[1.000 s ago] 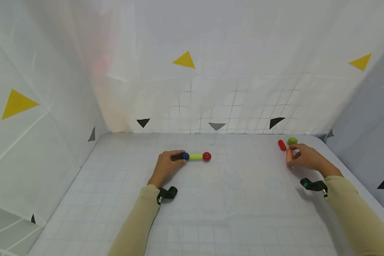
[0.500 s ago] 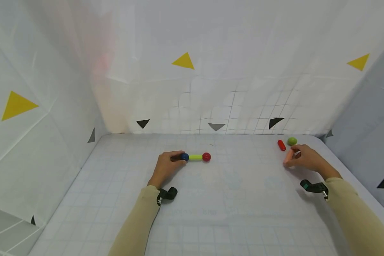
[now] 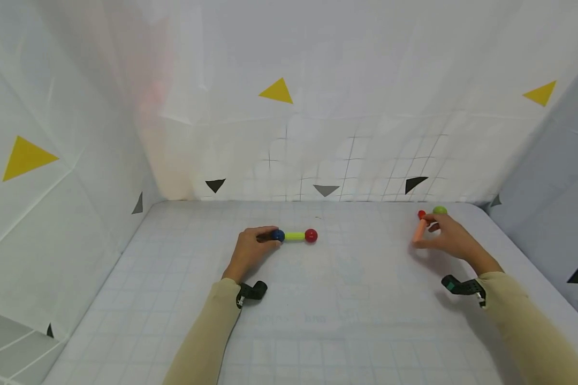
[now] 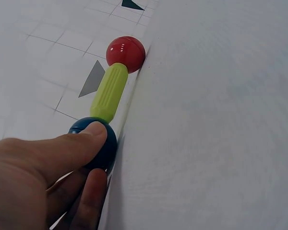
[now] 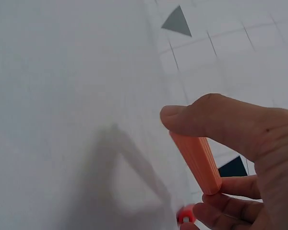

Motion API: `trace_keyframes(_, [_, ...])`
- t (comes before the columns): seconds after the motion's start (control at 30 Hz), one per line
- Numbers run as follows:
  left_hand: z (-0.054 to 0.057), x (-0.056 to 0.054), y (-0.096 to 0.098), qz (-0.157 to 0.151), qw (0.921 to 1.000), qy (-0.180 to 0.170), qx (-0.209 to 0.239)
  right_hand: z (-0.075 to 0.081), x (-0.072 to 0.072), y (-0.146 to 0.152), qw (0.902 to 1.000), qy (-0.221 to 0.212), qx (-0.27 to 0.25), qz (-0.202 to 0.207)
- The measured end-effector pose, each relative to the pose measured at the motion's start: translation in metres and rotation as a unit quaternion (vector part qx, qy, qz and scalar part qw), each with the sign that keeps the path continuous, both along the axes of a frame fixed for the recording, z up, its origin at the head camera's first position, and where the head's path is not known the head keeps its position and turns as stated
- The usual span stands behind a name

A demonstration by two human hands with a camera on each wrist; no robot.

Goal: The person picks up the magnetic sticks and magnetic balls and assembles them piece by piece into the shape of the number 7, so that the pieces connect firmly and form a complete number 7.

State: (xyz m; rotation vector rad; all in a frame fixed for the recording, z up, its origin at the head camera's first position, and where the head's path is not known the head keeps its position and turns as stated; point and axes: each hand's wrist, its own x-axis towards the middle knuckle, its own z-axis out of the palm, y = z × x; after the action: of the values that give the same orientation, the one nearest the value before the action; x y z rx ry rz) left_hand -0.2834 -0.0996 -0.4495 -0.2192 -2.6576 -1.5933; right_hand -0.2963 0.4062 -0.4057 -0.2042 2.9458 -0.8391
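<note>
My left hand [image 3: 251, 251] pinches a blue ball [image 4: 105, 148] between thumb and fingers. A ridged yellow-green rod [image 4: 109, 92] joins that ball to a red ball [image 4: 126, 53], all in one line low over the table. Towards the table's right side, my right hand [image 3: 450, 239] holds an orange ridged rod [image 5: 198, 160] by its two ends, thumb at one and fingers at the other. The rod's shadow falls on the table apart from it. Just behind the right fingers a red rod [image 3: 421, 214] and a green ball [image 3: 440, 210] lie partly hidden.
A white gridded sheet covers the table [image 3: 327, 299]. White cloth walls with yellow and dark triangles rise at the back [image 3: 366, 69], left [image 3: 43, 214] and right [image 3: 554, 176]. Each wrist wears a black camera mount, as on the left wrist [image 3: 252, 291].
My right hand has lifted the orange rod and moved left with it, now covering part of the red rod. The left hand and its joined piece stay in place.
</note>
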Motion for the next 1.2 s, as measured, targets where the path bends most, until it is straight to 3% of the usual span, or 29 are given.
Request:
trace_keyframes(0.37, [0.001, 0.0, 0.0, -0.001, 1.0, -0.002, -0.001, 0.005, 0.009, -0.033, 0.998, 0.05, -0.035, 0.018])
trace_keyframes(1.2, [-0.001, 0.0, -0.001, 0.002, 0.9999, -0.014, 0.007, -0.003, 0.022, -0.096, 0.9907, 0.052, -0.108, 0.064])
